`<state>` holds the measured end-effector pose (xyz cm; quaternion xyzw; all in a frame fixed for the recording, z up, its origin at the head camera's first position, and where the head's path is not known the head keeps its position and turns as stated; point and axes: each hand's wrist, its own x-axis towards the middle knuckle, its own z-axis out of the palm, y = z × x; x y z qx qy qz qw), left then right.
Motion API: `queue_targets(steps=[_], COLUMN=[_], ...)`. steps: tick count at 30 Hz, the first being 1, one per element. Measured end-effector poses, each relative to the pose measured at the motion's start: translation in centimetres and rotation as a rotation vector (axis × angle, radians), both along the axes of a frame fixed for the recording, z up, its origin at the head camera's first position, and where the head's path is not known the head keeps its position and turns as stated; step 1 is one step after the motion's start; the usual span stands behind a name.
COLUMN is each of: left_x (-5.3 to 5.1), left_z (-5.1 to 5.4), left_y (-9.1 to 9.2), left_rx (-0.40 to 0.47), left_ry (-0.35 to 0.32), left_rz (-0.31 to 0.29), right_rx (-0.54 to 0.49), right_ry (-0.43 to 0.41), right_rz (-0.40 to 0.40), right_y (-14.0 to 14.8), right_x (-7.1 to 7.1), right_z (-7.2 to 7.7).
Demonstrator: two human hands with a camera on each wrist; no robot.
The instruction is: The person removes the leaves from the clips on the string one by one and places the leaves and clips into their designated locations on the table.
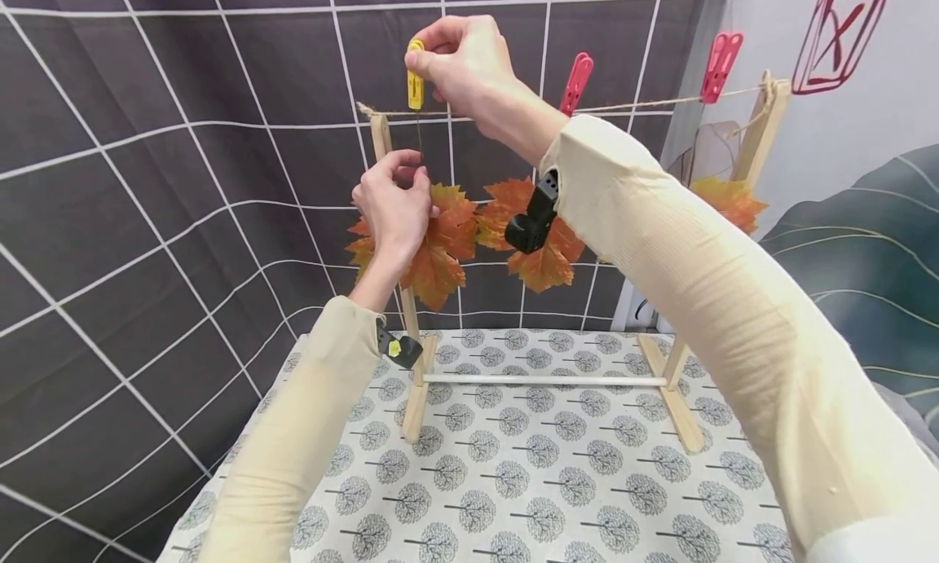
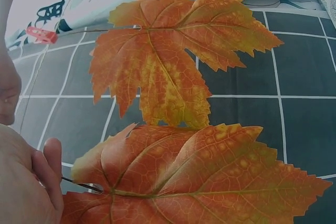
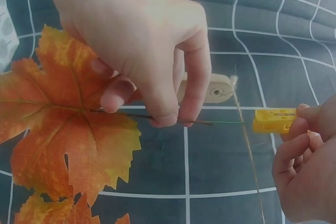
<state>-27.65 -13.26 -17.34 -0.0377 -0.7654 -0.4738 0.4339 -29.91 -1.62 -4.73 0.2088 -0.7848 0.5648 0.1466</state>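
My left hand point(image 1: 396, 204) pinches the thin dark stem point(image 3: 202, 123) of an orange-yellow artificial maple leaf point(image 1: 438, 257), which hangs below the fingers. The stem stands upright, its tip crossing the twine point(image 3: 252, 161) near the rack's left post. Just above that twine, my right hand point(image 1: 477, 66) holds a yellow clothespin point(image 1: 415, 89) by its upper end, jaws pointing down toward the stem tip. Whether the clothespin touches the stem or twine I cannot tell. A second maple leaf point(image 2: 157, 61) hangs beside the first.
A red clothespin point(image 1: 576, 82) and another red clothespin point(image 1: 722, 66) sit on the twine farther right. A third leaf point(image 1: 729, 203) hangs near the right post point(image 1: 759, 139). The wooden rack's white crossbar point(image 1: 543, 380) runs low over the tree-patterned tablecloth point(image 1: 513, 481). Behind hangs a dark grid cloth point(image 1: 279, 74).
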Motion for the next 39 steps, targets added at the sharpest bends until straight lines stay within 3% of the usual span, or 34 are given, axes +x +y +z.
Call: queue_targets(steps=[12,19,29,39], left_x=[0.4,0.5,0.5,0.8], left_z=[-0.6,-1.1,-1.8,-2.3], left_y=[0.2,-0.2,-0.8,-1.4], left_rx=[0.018,0.002,0.029,0.016], left_ry=[0.093,0.097,0.165,0.179], left_rz=[-0.005,0.001,-0.023,-0.003], right_rx=[-0.041,-0.048,-0.036,-0.036], right_ry=[-0.003,-0.009,-0.022,-0.038], right_rz=[0.023,0.035,0.101,0.151], right_y=[1.6,3.1,4.2,5.2], right_x=[0.8,1.3,1.5,1.9], right_z=[0.0,-0.6,-1.5,-2.2])
